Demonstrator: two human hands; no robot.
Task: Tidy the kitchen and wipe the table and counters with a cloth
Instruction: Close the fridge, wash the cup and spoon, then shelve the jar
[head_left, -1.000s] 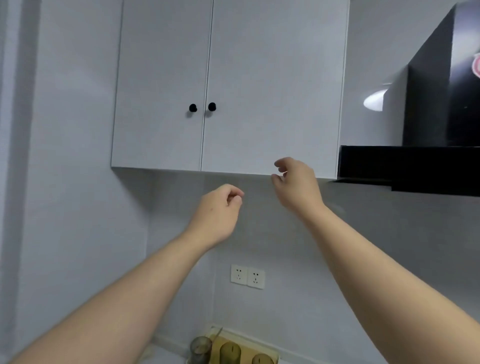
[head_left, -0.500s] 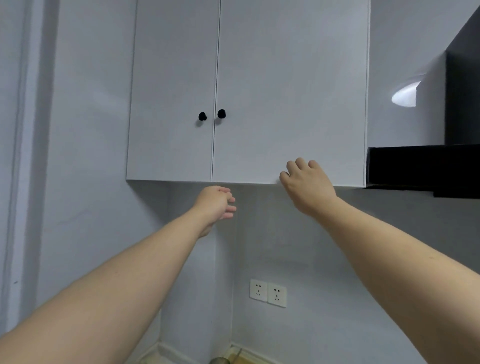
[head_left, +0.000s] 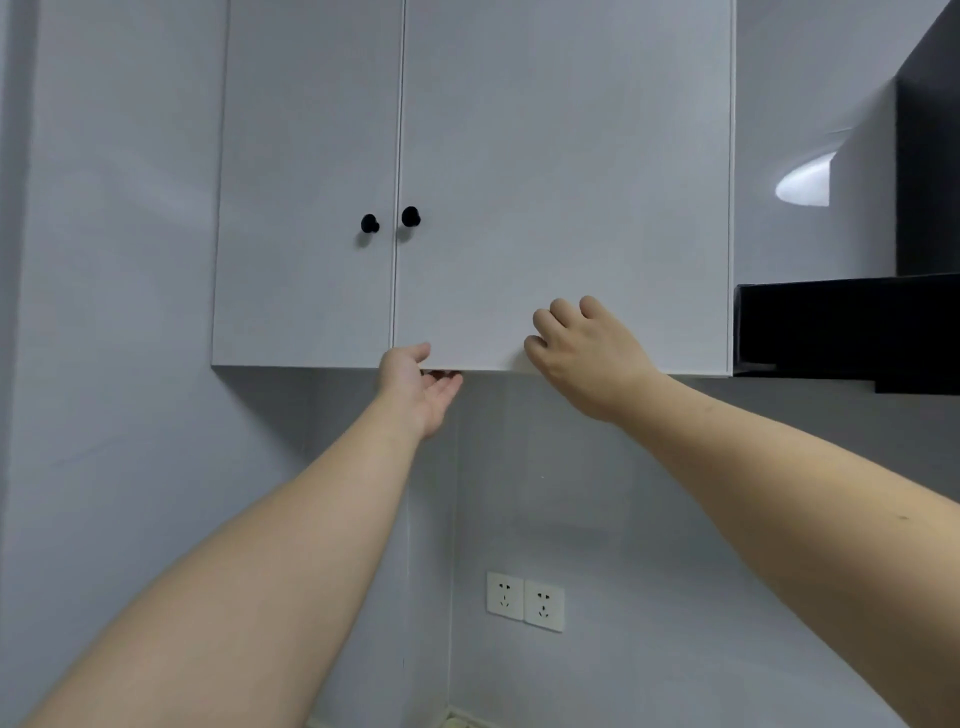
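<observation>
The left hand (head_left: 415, 387) hides fingertips under the cabinet door (head_left: 561, 182) (top cropped); range hood (head_left: 831, 327) cropped right.

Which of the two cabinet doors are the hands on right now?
The right door, the wider one: the left hand pinches its bottom edge, the right hand touches its face. The left door is untouched.
</observation>
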